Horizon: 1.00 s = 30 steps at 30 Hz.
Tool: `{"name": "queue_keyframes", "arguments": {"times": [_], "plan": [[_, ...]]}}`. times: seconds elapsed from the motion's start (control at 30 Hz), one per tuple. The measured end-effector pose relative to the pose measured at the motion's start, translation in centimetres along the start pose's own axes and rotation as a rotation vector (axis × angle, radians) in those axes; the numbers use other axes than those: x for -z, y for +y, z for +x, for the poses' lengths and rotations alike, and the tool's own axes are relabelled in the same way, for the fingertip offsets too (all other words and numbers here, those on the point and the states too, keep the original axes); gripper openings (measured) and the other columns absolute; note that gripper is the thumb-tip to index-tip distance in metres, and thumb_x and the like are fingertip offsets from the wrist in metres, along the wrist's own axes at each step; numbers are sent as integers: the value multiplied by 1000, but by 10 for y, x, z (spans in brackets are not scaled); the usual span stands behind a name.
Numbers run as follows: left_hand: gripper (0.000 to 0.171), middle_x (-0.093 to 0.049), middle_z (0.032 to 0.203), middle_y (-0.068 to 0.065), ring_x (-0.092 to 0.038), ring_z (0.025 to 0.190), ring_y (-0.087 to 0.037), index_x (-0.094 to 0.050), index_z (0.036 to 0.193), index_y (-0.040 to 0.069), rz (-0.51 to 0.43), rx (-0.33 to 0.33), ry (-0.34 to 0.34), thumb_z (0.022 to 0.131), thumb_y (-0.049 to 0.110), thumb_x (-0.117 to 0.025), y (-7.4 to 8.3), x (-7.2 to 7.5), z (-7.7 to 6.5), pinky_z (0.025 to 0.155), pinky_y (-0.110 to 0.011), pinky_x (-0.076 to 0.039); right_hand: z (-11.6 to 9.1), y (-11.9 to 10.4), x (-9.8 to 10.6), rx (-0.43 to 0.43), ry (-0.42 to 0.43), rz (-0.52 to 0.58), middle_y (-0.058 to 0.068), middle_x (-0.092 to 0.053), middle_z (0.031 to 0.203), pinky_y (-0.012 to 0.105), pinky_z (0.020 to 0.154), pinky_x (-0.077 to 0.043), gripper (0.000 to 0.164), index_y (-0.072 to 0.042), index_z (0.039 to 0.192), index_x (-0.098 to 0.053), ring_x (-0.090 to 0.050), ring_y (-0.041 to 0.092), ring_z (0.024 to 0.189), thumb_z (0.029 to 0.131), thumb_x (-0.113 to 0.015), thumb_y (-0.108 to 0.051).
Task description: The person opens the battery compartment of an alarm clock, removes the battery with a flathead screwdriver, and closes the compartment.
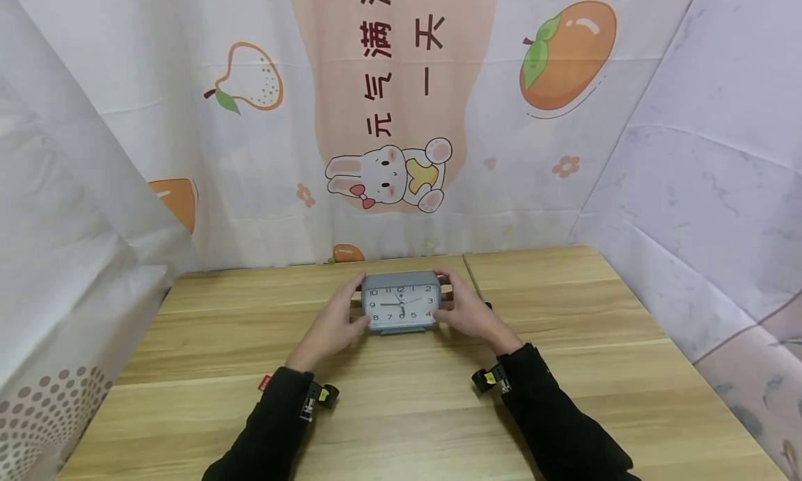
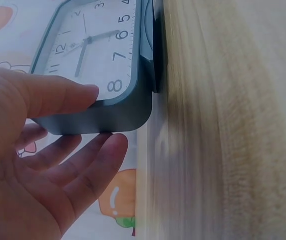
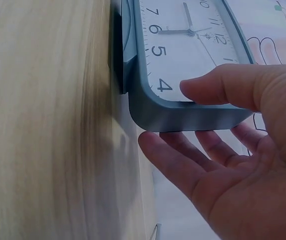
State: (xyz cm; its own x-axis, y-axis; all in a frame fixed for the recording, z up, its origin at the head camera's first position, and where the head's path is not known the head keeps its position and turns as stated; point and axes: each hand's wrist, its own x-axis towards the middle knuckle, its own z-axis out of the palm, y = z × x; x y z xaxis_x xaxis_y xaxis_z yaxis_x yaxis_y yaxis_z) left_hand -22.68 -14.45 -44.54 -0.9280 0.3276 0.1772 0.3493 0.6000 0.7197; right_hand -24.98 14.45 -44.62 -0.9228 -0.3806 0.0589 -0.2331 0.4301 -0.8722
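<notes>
A grey-blue desk clock [image 1: 401, 296] stands upright near the back of the table, its white face turned to the camera. My left hand [image 1: 333, 326] holds its left side. In the left wrist view the thumb [image 2: 65, 95] lies over the face's rim by the 8, and the fingertips [image 2: 114, 145] meet the side wall. On the other side my right hand [image 1: 468, 310] grips the clock in the same way. Its thumb [image 3: 207, 90] overlaps the face near the 4 in the right wrist view, with the other fingers [image 3: 167, 155] along the side.
The wooden table [image 1: 401, 411] ends at a printed curtain [image 1: 250, 154] behind the clock. A thin dark cord [image 1: 474, 278] runs from the table's back edge toward the right hand. Beside the left sleeve is a small red tag [image 1: 264, 382]. Side curtains [image 1: 708, 188] flank the table.
</notes>
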Motion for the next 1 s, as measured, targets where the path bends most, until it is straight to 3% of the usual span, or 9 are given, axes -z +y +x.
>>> {"name": "queue_keyframes", "arguments": {"times": [0.27,0.63,0.83,1.0], "plan": [[86,-37,158,-14,-47,135,-28,-24,162,13,9,8,-9,92,6,-74,-1,0,0,107,-44,-44,0,-1,1,-10,-21,16,27,-34,149,46,96,-52,79,-7,155,-24,-49,46,129,89,-64,12],[84,-39,154,-17,-59,122,-30,-23,162,10,-78,-11,-33,93,2,-71,-1,1,1,97,-38,-52,1,2,6,-8,-31,27,22,-40,147,47,101,-48,70,-7,157,-25,-49,40,128,95,-56,2],[84,-39,155,-16,-60,121,-29,-23,162,10,-103,-9,-32,93,1,-70,-1,2,0,96,-34,-53,2,1,8,36,-33,35,23,-43,147,41,91,-53,56,-3,158,-26,-53,37,124,109,-48,-18],[83,-39,155,-15,-59,121,-29,-24,162,11,-101,-16,-30,93,0,-70,-1,2,0,97,-35,-52,1,-2,8,26,-25,21,19,-48,141,43,87,-52,59,-5,159,-28,-55,30,109,111,-39,-37]]}}
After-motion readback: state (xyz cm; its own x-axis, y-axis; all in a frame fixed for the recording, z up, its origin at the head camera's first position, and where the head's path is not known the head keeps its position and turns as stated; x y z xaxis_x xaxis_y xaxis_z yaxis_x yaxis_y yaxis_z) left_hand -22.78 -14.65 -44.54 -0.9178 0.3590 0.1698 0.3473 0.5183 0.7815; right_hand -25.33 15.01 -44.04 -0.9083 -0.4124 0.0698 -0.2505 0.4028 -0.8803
